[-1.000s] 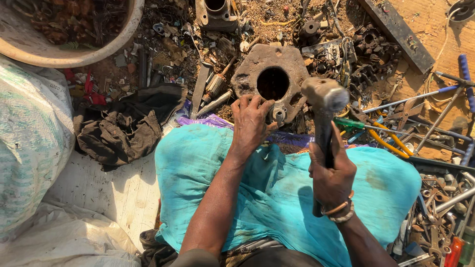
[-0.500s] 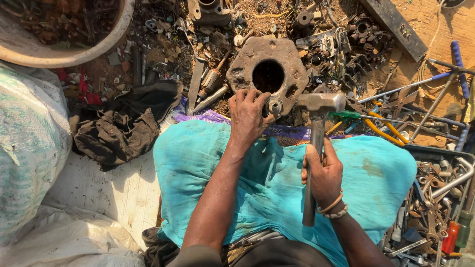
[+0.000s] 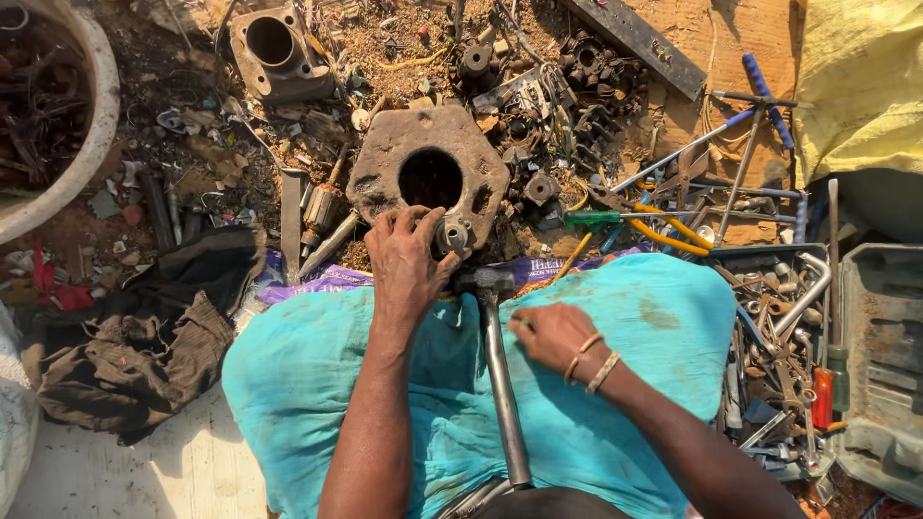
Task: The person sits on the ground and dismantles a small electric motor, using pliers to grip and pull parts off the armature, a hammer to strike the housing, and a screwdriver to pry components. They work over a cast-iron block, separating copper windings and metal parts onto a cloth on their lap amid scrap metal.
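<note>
A rusty hexagonal metal plate (image 3: pixel 385 154) with a round hole lies on the ground just past my knees. My left hand (image 3: pixel 404 264) rests on its near edge, fingers and thumb closed around a small round metal bushing (image 3: pixel 452 234). A steel hammer (image 3: pixel 500 384) lies on the turquoise cloth (image 3: pixel 317 384) over my lap, its head just below the bushing and its handle pointing back at me. My right hand (image 3: pixel 548 334) lies loose on the cloth to the right of the handle and holds nothing.
Scrap engine parts cover the ground: a cylinder block (image 3: pixel 279 48) at the back, a white tub (image 3: pixel 91 144) far left, dark rags (image 3: pixel 144 336) left. To the right are yellow-handled pliers (image 3: pixel 663 231), a blue-handled cross wrench (image 3: pixel 760 96), loose wrenches and a grey tool case (image 3: pixel 880 356).
The hammer, raised in my right hand a second ago, came down beside the bushing and now lies on my lap. My right hand has let go of it. My left hand stayed put.
</note>
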